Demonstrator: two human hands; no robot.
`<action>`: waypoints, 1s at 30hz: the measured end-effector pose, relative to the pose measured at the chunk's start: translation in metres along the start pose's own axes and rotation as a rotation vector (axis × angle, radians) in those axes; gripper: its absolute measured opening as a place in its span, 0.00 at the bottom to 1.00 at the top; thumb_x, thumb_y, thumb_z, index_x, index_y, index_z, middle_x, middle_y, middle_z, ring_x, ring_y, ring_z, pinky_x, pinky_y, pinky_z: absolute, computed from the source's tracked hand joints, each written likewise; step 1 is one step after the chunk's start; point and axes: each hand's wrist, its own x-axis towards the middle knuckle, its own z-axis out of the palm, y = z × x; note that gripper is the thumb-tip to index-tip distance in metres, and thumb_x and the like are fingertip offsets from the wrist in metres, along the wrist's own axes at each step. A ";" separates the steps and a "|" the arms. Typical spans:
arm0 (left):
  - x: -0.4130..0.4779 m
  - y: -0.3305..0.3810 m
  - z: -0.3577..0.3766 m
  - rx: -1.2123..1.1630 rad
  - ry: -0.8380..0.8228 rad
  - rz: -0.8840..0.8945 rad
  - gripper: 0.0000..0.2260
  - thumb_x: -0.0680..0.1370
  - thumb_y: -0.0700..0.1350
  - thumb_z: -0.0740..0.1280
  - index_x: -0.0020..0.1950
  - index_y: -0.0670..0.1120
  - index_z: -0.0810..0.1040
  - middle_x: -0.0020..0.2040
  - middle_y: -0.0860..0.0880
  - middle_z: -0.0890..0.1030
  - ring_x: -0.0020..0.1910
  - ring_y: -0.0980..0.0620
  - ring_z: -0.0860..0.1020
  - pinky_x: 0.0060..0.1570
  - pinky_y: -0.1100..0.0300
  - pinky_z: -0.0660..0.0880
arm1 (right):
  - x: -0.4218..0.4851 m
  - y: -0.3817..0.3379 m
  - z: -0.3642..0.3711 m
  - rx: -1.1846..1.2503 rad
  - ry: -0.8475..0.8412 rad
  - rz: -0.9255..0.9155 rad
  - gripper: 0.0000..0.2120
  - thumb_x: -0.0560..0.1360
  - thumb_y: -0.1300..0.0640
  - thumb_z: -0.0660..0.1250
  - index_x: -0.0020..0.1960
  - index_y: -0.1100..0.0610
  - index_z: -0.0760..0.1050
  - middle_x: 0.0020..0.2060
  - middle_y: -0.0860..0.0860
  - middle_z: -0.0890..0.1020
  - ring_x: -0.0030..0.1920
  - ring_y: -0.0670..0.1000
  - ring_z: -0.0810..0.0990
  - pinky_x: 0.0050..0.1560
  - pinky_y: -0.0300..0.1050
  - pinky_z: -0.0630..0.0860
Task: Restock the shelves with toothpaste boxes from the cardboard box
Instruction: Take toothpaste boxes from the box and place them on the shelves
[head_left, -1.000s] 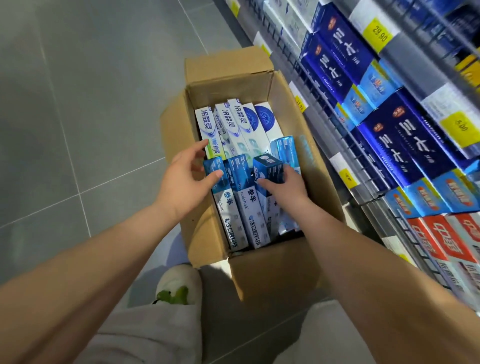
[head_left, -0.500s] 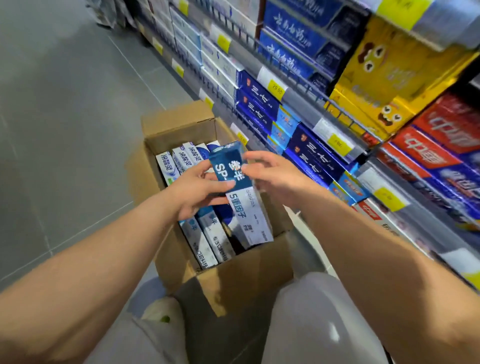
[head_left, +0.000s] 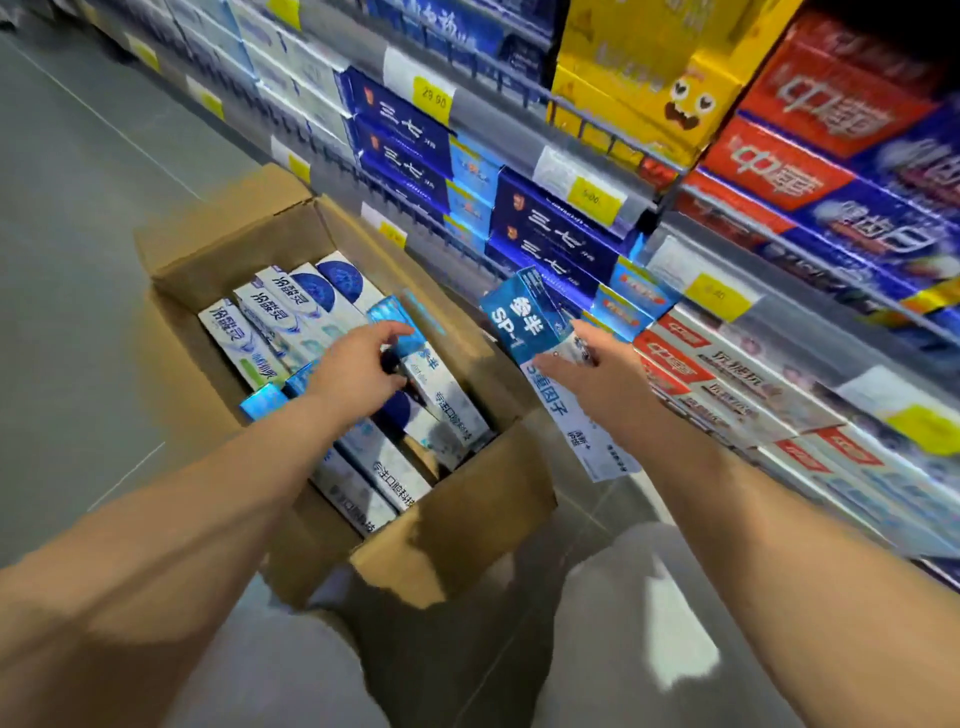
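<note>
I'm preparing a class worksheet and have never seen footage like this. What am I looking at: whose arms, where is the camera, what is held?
No machine here: a person works bare-handed, and a wide-angle camera worn on their head looks down at the arms. A cardboard box stands on the grey floor beside shop shelves, with toothpaste boxes inside. The right hand holds one blue-and-white toothpaste box out towards the shelves. The left hand reaches into the cardboard box, fingers on another box; whether it grips is unclear.

blue-white toothpaste box tilted beside open cardboard box.
</note>
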 end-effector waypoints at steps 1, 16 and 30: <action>0.007 -0.010 0.006 0.189 -0.022 0.123 0.26 0.66 0.37 0.74 0.63 0.48 0.76 0.59 0.44 0.78 0.55 0.43 0.76 0.58 0.54 0.70 | -0.001 0.006 -0.001 0.015 0.018 0.003 0.09 0.71 0.49 0.72 0.51 0.47 0.78 0.42 0.48 0.83 0.41 0.51 0.81 0.40 0.46 0.76; 0.066 -0.050 0.040 0.797 -0.115 0.776 0.23 0.57 0.40 0.79 0.50 0.44 0.81 0.43 0.42 0.77 0.43 0.39 0.75 0.54 0.47 0.70 | 0.012 0.047 0.034 0.049 0.134 0.096 0.27 0.68 0.41 0.71 0.65 0.46 0.71 0.51 0.48 0.82 0.46 0.47 0.83 0.47 0.49 0.81; -0.055 0.092 -0.156 0.318 -0.289 0.052 0.27 0.71 0.62 0.70 0.66 0.52 0.74 0.45 0.49 0.77 0.49 0.47 0.75 0.46 0.59 0.68 | -0.054 -0.150 -0.043 0.199 0.065 0.244 0.30 0.71 0.48 0.72 0.70 0.50 0.67 0.53 0.44 0.74 0.51 0.45 0.75 0.49 0.42 0.72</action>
